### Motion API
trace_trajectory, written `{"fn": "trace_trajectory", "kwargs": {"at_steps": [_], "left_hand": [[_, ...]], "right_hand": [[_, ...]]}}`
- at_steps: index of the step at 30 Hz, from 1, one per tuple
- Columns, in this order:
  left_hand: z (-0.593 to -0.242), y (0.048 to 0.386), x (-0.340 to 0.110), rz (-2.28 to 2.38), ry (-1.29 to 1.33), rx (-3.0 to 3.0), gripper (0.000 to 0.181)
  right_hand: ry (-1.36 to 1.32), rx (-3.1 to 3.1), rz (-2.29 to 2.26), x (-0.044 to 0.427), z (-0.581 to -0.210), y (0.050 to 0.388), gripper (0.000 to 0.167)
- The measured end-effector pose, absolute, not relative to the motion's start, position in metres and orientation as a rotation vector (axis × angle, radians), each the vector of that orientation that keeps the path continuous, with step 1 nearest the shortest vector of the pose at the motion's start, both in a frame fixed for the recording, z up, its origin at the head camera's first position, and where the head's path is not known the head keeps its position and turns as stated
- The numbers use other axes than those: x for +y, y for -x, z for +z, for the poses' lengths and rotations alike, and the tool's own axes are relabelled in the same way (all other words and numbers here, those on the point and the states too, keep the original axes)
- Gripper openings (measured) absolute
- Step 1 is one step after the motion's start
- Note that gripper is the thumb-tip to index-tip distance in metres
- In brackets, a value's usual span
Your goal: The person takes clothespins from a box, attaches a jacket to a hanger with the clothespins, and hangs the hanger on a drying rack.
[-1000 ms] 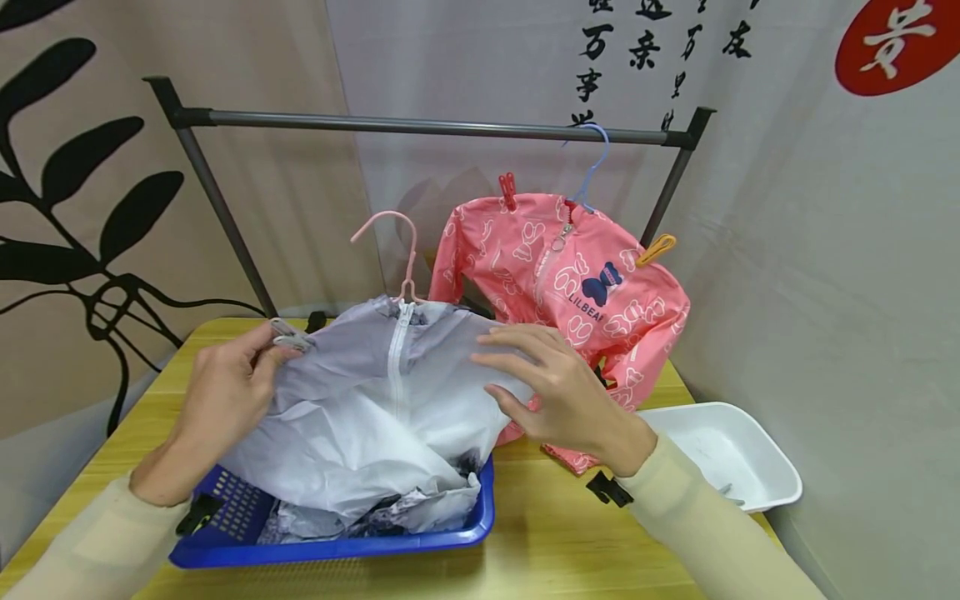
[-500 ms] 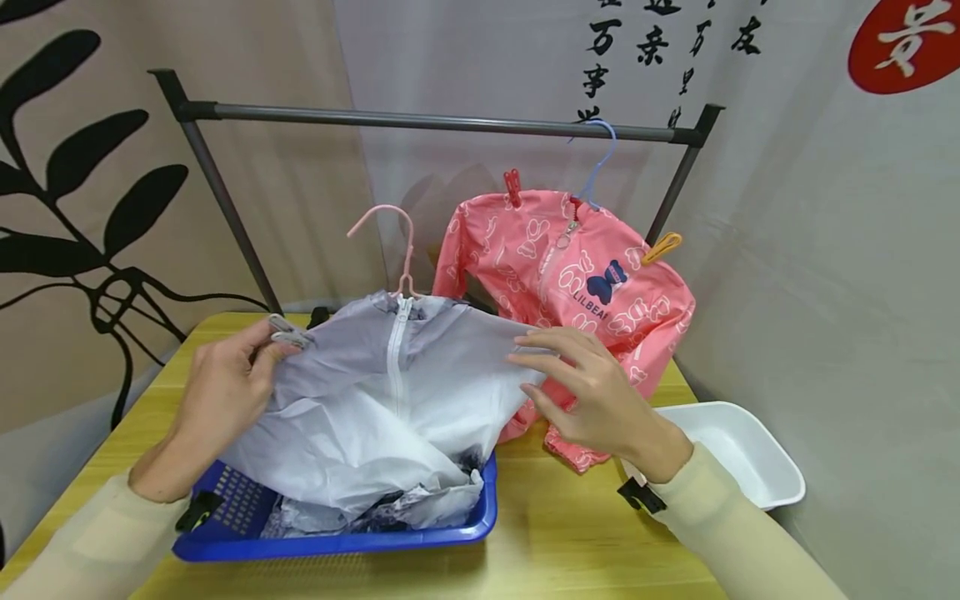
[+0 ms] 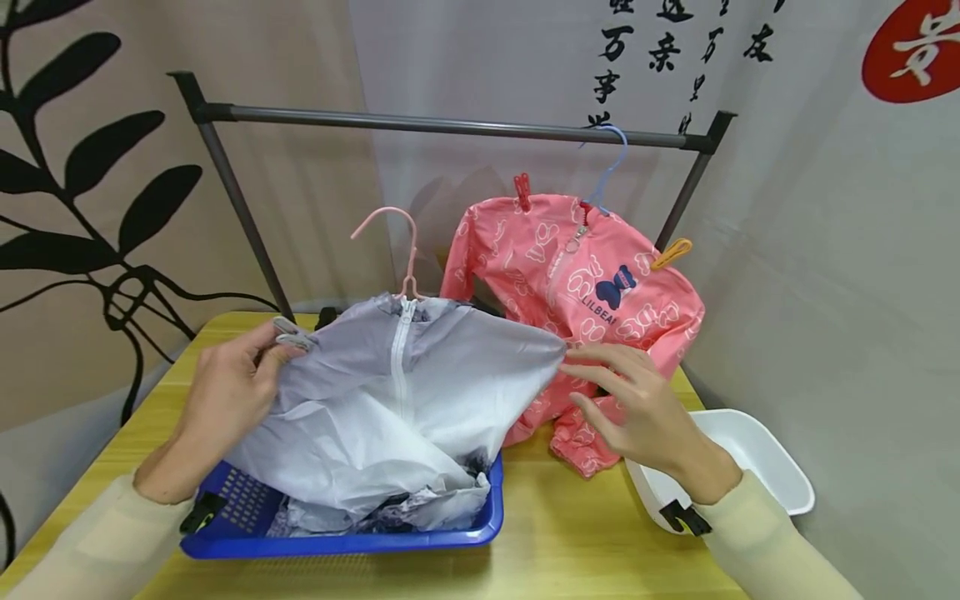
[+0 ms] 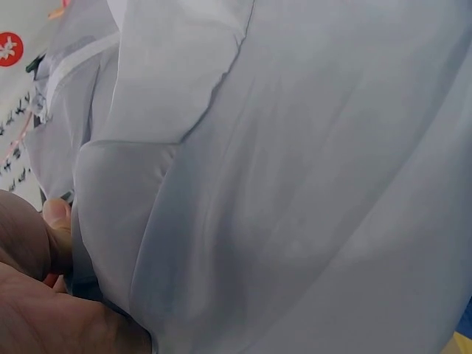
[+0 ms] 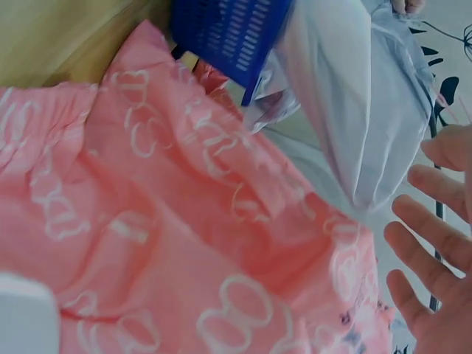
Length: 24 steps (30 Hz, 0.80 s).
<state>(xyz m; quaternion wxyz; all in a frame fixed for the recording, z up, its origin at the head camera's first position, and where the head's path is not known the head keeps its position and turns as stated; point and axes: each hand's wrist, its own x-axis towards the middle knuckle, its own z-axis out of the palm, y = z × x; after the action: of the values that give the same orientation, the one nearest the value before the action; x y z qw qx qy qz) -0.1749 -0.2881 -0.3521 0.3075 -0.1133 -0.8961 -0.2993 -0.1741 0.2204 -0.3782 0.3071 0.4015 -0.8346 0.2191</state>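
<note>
A pale grey zip-up jacket (image 3: 442,367) is on a pink hanger (image 3: 412,250), its lower part gathered in the blue basket (image 3: 345,546). At the jacket's left shoulder in the head view, my left hand (image 3: 225,387) pinches a grey clothespin (image 3: 294,335); whether it bites the cloth is hard to see. My right hand (image 3: 648,412) is just off the opposite shoulder, fingers spread and holding nothing. In the right wrist view those fingers (image 5: 428,228) are apart from the jacket's drooping edge (image 5: 365,177). Cloth fills most of the left wrist view.
A dark metal rack (image 3: 450,125) spans the back. On it a pink printed jacket (image 3: 570,292) hangs from a blue hanger (image 3: 611,162), with red (image 3: 522,192) and yellow (image 3: 671,253) clothespins on its shoulders. A white tray (image 3: 776,467) stands right on the wooden table (image 3: 570,533).
My right hand has moved rightward along the grey jacket's shoulder, from over the cloth to just beyond its end. The left hand stays at the other shoulder with the clothespin.
</note>
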Motion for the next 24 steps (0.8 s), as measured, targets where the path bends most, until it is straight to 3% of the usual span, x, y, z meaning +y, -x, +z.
{"fn": "trace_trajectory", "kwargs": {"at_steps": [4, 24], "left_hand": [[-0.352, 0.174, -0.289, -0.794, 0.293, -2.372, 0.014], [-0.353, 0.169, -0.289, -0.819, 0.291, -2.37, 0.013]], "right_hand": [[-1.029, -2.199, 0.589, 0.232, -0.383, 0.172, 0.049], [-0.886, -2.125, 0.598, 0.291, -0.407, 0.173, 0.056]]}}
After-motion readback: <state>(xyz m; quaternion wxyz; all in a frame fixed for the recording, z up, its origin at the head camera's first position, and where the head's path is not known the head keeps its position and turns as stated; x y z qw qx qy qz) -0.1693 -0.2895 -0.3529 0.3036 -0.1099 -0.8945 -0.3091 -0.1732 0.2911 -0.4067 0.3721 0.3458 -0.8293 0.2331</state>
